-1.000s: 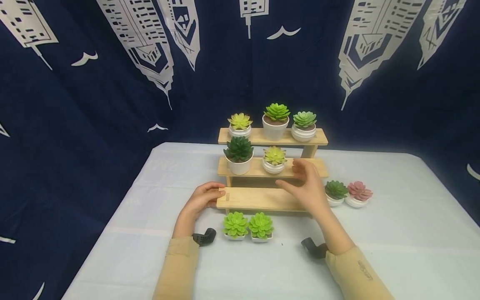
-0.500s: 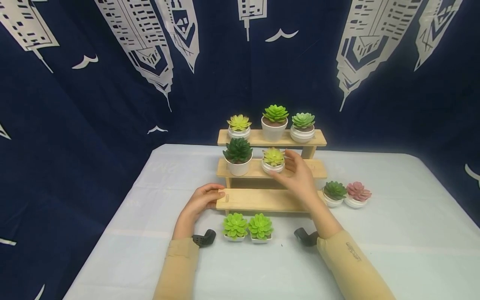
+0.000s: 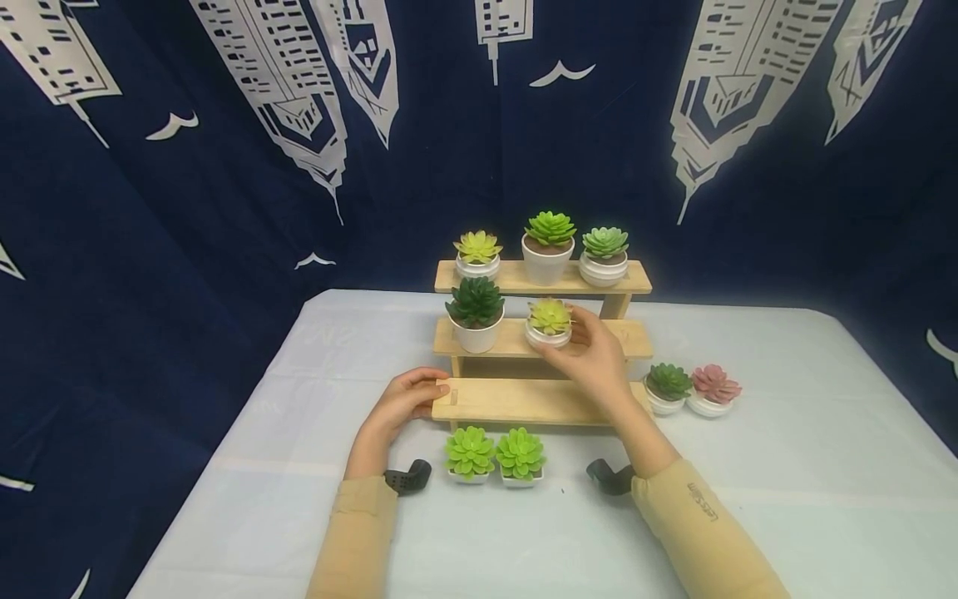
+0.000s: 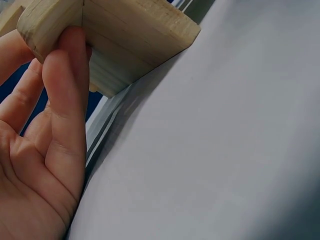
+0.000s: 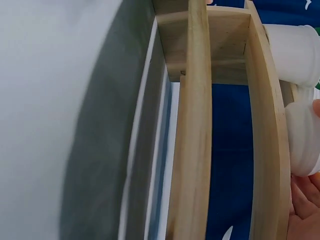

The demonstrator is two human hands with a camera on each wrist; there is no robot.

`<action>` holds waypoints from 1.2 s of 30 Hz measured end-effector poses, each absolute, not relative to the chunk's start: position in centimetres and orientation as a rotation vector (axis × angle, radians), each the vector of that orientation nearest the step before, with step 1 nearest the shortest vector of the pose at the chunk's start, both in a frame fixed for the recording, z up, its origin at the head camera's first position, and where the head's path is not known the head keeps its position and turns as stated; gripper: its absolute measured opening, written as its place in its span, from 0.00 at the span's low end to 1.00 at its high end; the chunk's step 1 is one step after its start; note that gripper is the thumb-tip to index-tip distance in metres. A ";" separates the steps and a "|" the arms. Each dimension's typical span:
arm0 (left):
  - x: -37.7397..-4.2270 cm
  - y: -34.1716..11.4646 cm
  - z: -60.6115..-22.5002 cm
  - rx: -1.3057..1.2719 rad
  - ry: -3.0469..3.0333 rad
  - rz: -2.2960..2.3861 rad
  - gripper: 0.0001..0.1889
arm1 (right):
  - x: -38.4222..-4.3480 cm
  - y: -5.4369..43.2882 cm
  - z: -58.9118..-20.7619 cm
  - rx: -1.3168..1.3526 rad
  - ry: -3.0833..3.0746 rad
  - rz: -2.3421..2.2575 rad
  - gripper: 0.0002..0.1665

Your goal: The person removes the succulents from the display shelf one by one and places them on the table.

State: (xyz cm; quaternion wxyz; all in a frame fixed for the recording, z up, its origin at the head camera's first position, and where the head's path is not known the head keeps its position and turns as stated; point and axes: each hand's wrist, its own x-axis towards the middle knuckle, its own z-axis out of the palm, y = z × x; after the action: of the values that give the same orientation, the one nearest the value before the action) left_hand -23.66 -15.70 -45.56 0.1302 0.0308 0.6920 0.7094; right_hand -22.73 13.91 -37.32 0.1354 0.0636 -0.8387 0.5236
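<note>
A three-step wooden plant stand point(image 3: 535, 401) stands on the table. My left hand point(image 3: 404, 398) grips the left end of its lowest step; in the left wrist view, thumb and fingers pinch the wooden end point(image 4: 50, 25). Over the middle step, my right hand point(image 3: 599, 362) holds a small yellow-green potted succulent point(image 3: 550, 320) by its white pot, thumb in front and fingers at the right side. The right wrist view shows that white pot point(image 5: 302, 140) right at the step's edge, with part of the hand below it. A dark green potted succulent point(image 3: 476, 312) sits to its left.
Along the top step are three potted succulents, the middle one point(image 3: 549, 245) tallest. Two bright green succulents point(image 3: 496, 453) stand before the stand. At its right are a green succulent point(image 3: 668, 384) and a pink one point(image 3: 716, 387). A dark blue curtain point(image 3: 419, 208) hangs behind.
My right hand has moved left to the yellow-green succulent and taken hold of its pot, which has shifted slightly right since half a second ago. The left hand has stayed on the stand.
</note>
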 end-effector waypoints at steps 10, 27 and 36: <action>-23.7 -15.8 -45.5 0.080 1.988 2.047 0.18 | -21.1 15.0 -38.0 0.211 -2.394 1.499 0.45; -23.7 -15.7 -45.6 0.092 1.997 2.055 0.18 | -16.3 16.7 -38.3 0.358 -2.471 1.506 0.43; -23.8 -15.7 -45.7 0.084 1.999 2.060 0.18 | -13.9 17.2 -39.5 0.364 -2.567 1.406 0.43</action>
State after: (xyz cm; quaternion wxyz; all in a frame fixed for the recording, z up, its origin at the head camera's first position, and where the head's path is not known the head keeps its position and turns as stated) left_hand -23.84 -15.69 -45.68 0.1346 0.0291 0.6897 0.7108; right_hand -13.91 17.21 -39.49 0.0960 0.1229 -0.8662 0.4747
